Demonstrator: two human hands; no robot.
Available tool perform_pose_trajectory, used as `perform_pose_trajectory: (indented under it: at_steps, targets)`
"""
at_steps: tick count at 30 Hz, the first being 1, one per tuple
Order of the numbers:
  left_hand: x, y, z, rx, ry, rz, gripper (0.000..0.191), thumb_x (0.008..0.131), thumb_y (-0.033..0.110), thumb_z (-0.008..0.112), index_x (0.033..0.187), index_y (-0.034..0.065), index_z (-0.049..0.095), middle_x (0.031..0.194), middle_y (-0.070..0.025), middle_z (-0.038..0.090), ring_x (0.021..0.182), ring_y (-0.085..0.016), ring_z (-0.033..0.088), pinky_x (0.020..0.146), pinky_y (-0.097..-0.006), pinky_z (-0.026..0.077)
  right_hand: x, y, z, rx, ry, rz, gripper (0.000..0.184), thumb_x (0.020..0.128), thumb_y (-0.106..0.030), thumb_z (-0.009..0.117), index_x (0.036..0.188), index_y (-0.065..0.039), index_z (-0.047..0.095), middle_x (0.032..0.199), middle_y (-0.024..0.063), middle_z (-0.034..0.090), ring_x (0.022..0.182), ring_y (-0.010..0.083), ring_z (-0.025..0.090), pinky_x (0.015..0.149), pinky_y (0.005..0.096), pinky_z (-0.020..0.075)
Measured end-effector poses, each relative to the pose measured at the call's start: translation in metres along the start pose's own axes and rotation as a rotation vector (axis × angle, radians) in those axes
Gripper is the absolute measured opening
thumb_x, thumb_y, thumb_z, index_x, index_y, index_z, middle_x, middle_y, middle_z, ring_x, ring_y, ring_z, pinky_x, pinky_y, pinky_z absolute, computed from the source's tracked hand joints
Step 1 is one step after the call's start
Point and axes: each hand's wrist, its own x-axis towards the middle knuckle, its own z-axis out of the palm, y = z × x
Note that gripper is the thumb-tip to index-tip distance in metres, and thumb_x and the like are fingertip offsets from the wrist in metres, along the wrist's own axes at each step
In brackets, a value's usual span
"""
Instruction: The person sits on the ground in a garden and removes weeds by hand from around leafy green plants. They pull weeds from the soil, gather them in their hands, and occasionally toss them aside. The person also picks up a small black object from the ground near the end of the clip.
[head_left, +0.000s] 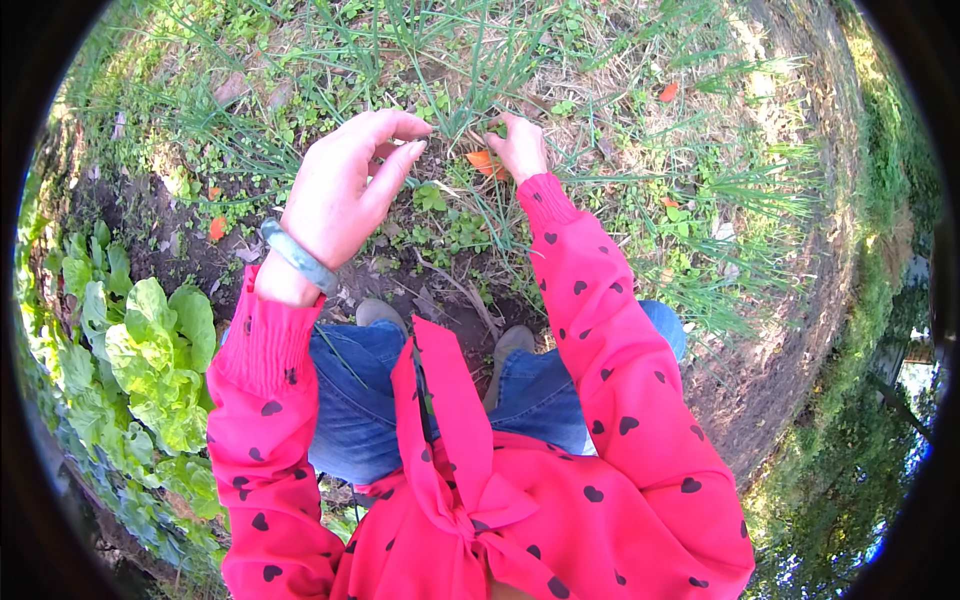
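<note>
My left hand (341, 184), with a mottled green bangle (298, 256) on its wrist, hovers left of a clump of slender, tubular green onion-like leaves (469, 101). Its thumb and forefinger tips nearly meet, and I cannot make out anything between them. Low at the right side of the same clump is my right hand (520, 146), its thumb and forefinger bent together among small leaves and dry stalks. Whether they pinch something is too small to tell. An orange petal or leaf (487, 163) lies just beneath the right hand.
Light green leafy plants (154, 352), lettuce-like, grow at the left. More onion-like clumps (757, 187) stand to the right among low weeds and straw. My shoes (514, 341) rest on dark soil, near a dry twig (469, 296). Bare earth (750, 420) runs along the right.
</note>
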Motion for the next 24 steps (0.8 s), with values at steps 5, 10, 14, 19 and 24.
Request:
perform_pose_trajectory:
  at_steps: [5,10,14,19,24]
  targets:
    - [0.001,-0.001,0.0,-0.013,0.008,-0.008,0.018,0.093,0.008,0.063,0.11,0.0037,0.066,0.099,-0.0106,0.069,0.087,-0.02,0.069,0.075,-0.0301,0.054,0.001,-0.006,0.016,-0.076,0.092,-0.049,0.029,0.077,-0.024,0.079,0.1,-0.009,0.072,0.093,0.0192,0.071,0.087,0.0352,0.069,0.077,0.0444,0.0531]
    - [0.002,-0.004,0.0,-0.012,0.01,-0.002,0.019,0.093,0.008,0.063,0.111,0.0038,0.066,0.1,-0.0108,0.069,0.087,-0.02,0.069,0.075,-0.0304,0.054,0.0,-0.013,0.002,0.027,0.176,-0.069,0.025,0.078,-0.024,0.077,0.098,-0.01,0.073,0.094,0.0177,0.071,0.088,0.036,0.068,0.078,0.0441,0.053]
    - [0.003,-0.007,-0.003,-0.014,-0.001,-0.014,0.019,0.093,0.009,0.063,0.111,0.0037,0.066,0.101,-0.0109,0.069,0.089,-0.021,0.069,0.076,-0.0304,0.054,-0.017,-0.007,-0.049,1.051,0.078,0.102,0.009,0.089,-0.008,0.072,0.098,-0.007,0.07,0.086,0.002,0.069,0.07,0.0079,0.061,0.058,0.0236,0.0469]
    - [0.004,-0.008,-0.004,-0.062,-0.004,-0.032,0.019,0.094,0.011,0.064,0.111,0.0034,0.066,0.1,-0.0107,0.07,0.087,-0.02,0.069,0.075,-0.0307,0.055,-0.033,-0.021,-0.096,0.038,-0.059,-0.078,0.01,0.088,-0.013,0.074,0.094,-0.006,0.07,0.079,-0.0019,0.069,0.068,0.0061,0.059,0.061,0.0228,0.0468]
    - [0.006,-0.01,-0.007,-0.023,0.038,-0.009,0.02,0.095,0.013,0.064,0.112,0.004,0.067,0.102,-0.009,0.071,0.085,-0.017,0.069,0.074,-0.0297,0.055,-0.053,-0.079,-0.168,1.306,0.149,-0.207,0.015,0.09,-0.006,0.072,0.104,-0.008,0.068,0.087,0.0008,0.068,0.06,0.0037,0.054,0.049,0.0197,0.0415]
